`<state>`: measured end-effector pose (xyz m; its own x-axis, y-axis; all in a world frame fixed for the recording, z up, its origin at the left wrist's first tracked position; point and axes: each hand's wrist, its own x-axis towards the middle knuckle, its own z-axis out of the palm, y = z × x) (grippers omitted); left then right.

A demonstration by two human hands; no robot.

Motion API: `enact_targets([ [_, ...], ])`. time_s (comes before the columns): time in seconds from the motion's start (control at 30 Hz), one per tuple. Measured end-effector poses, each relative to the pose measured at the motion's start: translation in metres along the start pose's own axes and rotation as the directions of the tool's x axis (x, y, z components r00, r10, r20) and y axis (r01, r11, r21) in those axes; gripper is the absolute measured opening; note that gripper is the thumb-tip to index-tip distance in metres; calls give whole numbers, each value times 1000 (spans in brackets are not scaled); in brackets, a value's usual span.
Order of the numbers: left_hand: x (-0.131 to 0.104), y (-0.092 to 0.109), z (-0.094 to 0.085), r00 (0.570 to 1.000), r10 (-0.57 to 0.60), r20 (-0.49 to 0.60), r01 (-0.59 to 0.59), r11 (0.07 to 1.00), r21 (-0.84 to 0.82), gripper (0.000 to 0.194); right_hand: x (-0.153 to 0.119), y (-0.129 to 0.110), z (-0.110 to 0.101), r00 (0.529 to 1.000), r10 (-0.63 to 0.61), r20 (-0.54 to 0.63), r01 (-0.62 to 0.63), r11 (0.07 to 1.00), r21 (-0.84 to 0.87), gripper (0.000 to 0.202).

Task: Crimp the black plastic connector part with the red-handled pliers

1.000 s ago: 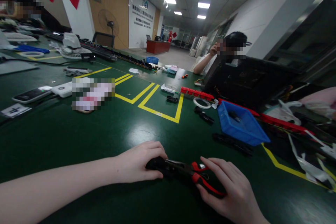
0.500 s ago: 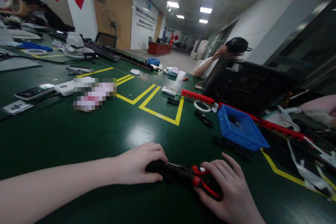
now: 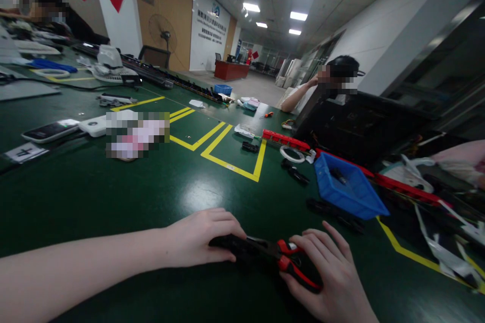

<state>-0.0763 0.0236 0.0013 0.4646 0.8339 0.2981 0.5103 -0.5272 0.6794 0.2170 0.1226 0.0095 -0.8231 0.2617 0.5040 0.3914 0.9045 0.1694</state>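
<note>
1. Pinching one end of a black part between thumb and fingers, the left hand is close to the green tabletop.
2. The right hand holds the slightly spread handles of red-and-black pliers, with one finger lifted away.
3. The pliers are between the two hands, nose aimed leftward along the black part.
4. Dark nose and dark part blend together, so whether the jaws clamp it cannot be told.
5. Left fingers hide some of the part; the picture's bottom edge cuts off the right forearm.
</note>
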Motion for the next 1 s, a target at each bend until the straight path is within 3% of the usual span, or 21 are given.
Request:
enact_targets([
  [0.53, 3, -2, 3, 997, -64, 46, 63, 998, 14, 36, -1, 0, -1, 1000, -5, 12, 4, 1000, 25, 43],
  [0.73, 4, -4, 3, 996, -70, 57, 69, 998, 10, 32, -4, 0, 2, 998, 49, 29, -51, 995, 82, 39],
  [1.0, 3, -6, 2, 997, -60, 54, 61, 998, -5, 32, -3, 1, 0, 999, 15, 42, -18, 998, 56, 42],
])
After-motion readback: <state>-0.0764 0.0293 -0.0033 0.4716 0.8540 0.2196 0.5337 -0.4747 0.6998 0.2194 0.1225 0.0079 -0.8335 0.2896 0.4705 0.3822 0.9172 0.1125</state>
